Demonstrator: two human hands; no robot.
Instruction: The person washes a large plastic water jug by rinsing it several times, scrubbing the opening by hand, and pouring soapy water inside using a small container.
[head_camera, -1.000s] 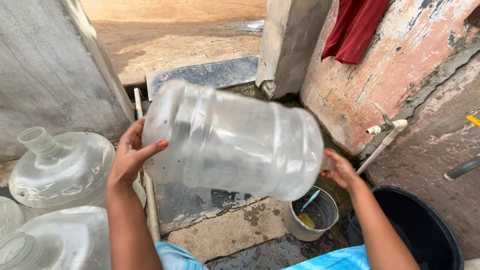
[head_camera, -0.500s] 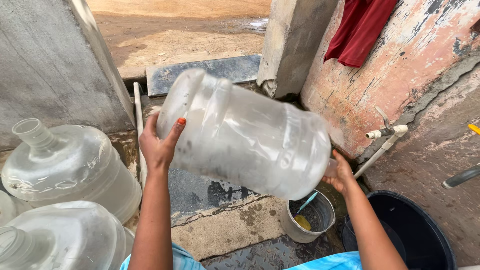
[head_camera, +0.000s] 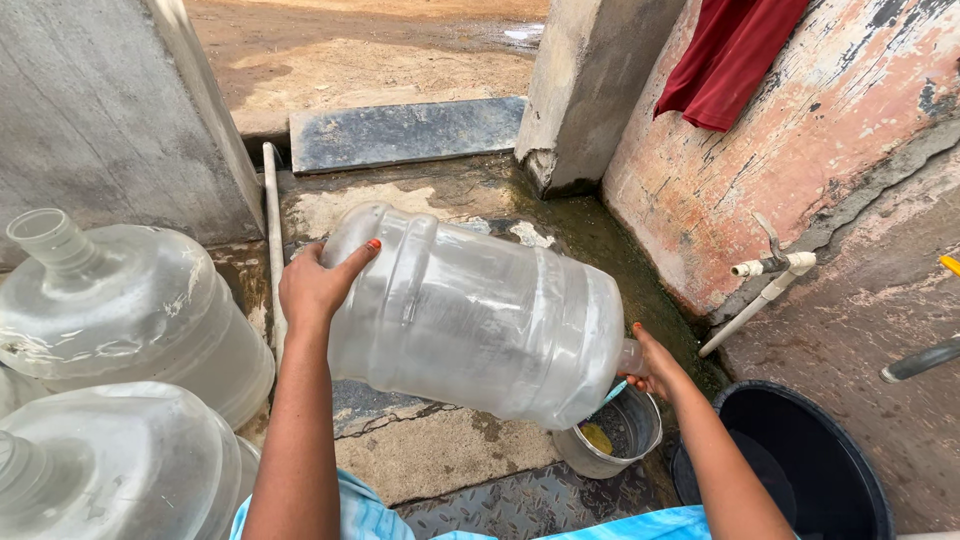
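I hold a large clear plastic water jug almost on its side in front of me, its base to the left and its neck down to the right. My left hand presses flat against the jug's base end, thumb on top. My right hand grips the neck. The neck hangs just above a small grey metal bucket that has a yellow lump and a blue-handled tool in it.
Two more big clear jugs, one upright and one nearer, stand at the left by a concrete wall. A black tub sits at lower right. A white tap pipe juts from the peeling wall; a red cloth hangs above.
The jug has come lower and tipped further, neck down toward the small bucket. My left hand stays on its base, my right on the neck.
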